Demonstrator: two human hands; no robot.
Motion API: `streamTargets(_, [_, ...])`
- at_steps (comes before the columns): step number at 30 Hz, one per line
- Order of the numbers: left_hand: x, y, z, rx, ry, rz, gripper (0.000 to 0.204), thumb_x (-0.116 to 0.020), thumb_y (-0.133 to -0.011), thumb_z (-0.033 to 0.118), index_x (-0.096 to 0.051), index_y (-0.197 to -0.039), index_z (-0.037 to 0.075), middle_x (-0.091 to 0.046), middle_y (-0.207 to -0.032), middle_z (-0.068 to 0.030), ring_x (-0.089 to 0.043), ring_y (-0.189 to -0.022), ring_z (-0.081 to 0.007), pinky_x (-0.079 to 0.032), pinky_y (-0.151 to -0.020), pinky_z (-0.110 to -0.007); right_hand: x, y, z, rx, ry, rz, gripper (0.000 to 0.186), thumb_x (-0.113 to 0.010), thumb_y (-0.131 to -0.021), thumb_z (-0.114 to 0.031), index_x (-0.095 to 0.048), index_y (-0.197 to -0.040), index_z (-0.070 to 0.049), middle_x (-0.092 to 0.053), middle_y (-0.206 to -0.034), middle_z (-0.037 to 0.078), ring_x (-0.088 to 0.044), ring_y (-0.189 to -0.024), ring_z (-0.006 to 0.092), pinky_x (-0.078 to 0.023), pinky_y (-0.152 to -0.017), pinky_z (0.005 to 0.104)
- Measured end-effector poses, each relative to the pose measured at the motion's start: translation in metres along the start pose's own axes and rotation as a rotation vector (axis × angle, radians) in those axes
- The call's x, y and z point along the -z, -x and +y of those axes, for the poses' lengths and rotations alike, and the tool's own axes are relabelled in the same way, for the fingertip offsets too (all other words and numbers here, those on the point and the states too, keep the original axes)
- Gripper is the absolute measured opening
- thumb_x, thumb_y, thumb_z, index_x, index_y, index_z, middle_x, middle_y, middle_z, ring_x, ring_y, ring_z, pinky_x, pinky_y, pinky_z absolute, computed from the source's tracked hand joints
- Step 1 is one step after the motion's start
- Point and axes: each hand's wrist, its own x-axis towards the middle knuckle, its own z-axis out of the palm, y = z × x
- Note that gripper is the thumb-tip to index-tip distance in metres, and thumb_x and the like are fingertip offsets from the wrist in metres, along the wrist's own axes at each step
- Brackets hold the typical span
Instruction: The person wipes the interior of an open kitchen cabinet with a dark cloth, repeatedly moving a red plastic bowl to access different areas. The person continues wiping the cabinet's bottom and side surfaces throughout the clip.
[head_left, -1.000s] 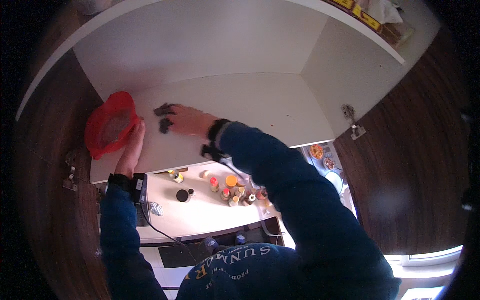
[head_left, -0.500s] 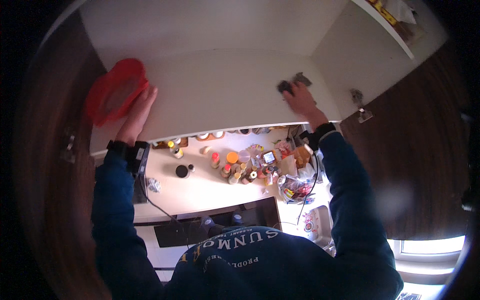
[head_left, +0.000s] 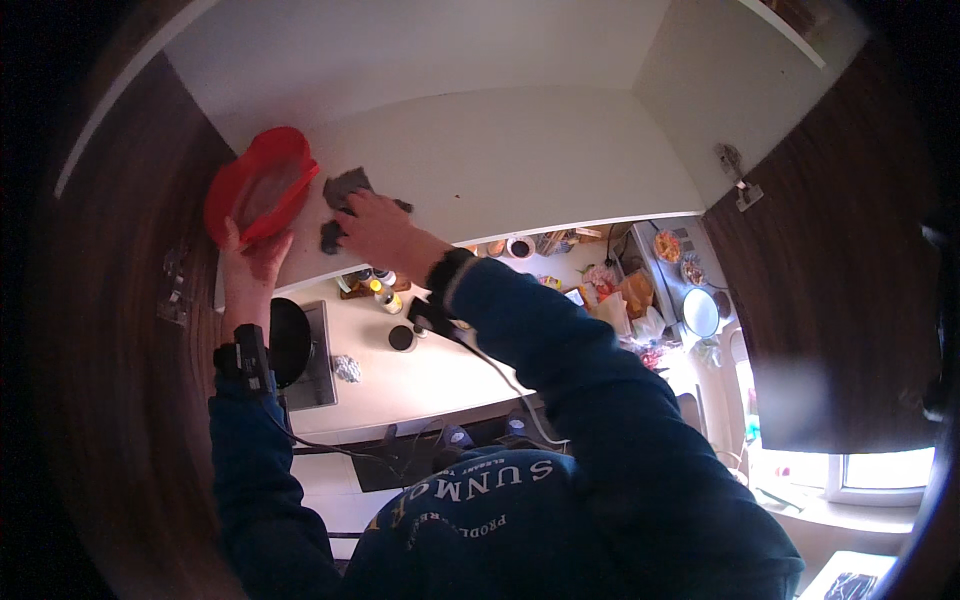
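Observation:
Inside a white cupboard, my left hand [head_left: 258, 262] grips the near end of a red plastic basin [head_left: 283, 150] at the left side. The basin is tilted, and its inside looks pale and see-through. My right hand [head_left: 378, 222] presses a dark grey cloth [head_left: 347, 186] onto the white shelf [head_left: 540, 150], just right of the basin. Cloth shows on both sides of the fingers, which curl over it. A small dark speck lies on the shelf to the right of this hand.
Dark wooden doors [head_left: 820, 300] stand open on both sides. Below is a counter [head_left: 400, 390] with a black pan [head_left: 290, 343], bottles [head_left: 387, 298], a dark cup [head_left: 402, 338] and bagged items. A white bowl [head_left: 700, 313] stands at the right, near a window.
My right hand has swept the cloth leftward across the shelf, from the right end to beside the basin. My left hand has shifted under the basin's near end, and the view has turned.

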Motion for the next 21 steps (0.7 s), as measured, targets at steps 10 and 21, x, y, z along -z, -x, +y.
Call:
streamTargets(10, [-0.002,-0.032,-0.003,0.095,0.108,-0.004,0.056,-0.050,-0.090,0.006,-0.028,-0.141,0.002,-0.025,-0.146,-0.0236,-0.033,-0.132,-0.0377,-0.047,-0.100,-0.046,0.132,0.221,0.233,-0.388,0.162,-0.067,0.040,-0.054,-0.090,-0.028,-0.053,-0.122,-0.004,-0.050,-0.126,0.021,-0.046,-0.120,0.0352,-0.038,-0.102,0.0453])
streamTargets(21, [-0.056,-0.021,-0.031,0.097,-0.045,-0.068,0.058,-0.048,-0.089,0.004,-0.024,-0.142,0.001,-0.022,-0.148,-0.0212,-0.031,-0.133,-0.0396,-0.047,-0.099,-0.044,0.099,0.153,0.199,-0.519,0.052,-0.184,0.037,-0.053,-0.089,-0.033,-0.058,-0.114,-0.006,-0.055,-0.112,0.021,-0.050,-0.109,0.0355,-0.044,-0.091,0.0478])
